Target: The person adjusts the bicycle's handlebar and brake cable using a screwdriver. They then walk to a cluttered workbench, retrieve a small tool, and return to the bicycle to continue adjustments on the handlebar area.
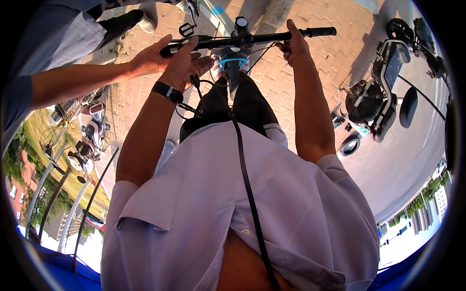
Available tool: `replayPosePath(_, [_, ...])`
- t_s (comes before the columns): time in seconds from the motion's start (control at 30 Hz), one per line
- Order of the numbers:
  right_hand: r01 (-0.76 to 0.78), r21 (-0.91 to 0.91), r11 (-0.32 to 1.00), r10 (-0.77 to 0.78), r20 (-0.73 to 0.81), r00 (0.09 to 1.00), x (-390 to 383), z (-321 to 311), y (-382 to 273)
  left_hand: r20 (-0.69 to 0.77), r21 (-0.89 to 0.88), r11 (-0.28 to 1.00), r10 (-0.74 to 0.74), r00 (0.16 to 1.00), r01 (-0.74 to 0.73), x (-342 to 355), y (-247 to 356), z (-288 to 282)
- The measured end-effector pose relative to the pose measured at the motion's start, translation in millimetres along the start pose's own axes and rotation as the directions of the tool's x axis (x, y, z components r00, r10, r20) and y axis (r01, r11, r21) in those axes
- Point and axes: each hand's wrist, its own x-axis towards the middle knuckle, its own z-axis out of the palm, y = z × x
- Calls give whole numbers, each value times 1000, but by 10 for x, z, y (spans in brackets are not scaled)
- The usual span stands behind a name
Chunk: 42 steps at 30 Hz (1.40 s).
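A black bicycle handlebar (264, 38) runs across the top of the view, with a stem (241, 26) at its middle. My left hand (182, 68), a black watch on its wrist, is open just below the bar's left part. Its thumb reaches up to the bar and its fingers are spread. A black cable end (195, 80) hangs beside this palm. On the bar's right part, inside the grip (318, 32), my right hand (297, 46) is closed, thumb above and fingers curled below. Another person's hand (148, 59) reaches the left end of the bar from the left.
A light blue part (234, 63) sits below the stem, between my legs. At right stands a black scooter (378, 92) on the paving. More parked two-wheelers (92, 136) are at left, and a person's shoe (146, 23) is at upper left. A black strap (247, 184) hangs down my shirt.
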Motion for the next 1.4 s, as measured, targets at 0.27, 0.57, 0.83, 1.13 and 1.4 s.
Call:
replayPosePath(0.27, [-90,103,991,89,10,996,348,-13,-23,-80,-302,929,200,976,-215,442,19,74])
replayPosePath(0.57, [-4,271,963,-11,54,999,353,-47,86,60,-333,897,327,943,-290,448,-84,-4])
replayPosePath(0.83, [-23,202,979,0,113,994,331,-59,81,46,-347,889,334,941,-299,405,-106,-23])
replayPosePath(1.13, [-55,233,971,48,37,998,282,-40,103,20,-319,901,316,948,-294,468,-33,-25])
replayPosePath(1.4, [-25,276,961,-12,132,991,402,-124,180,88,-336,895,338,937,-292,459,-102,-74])
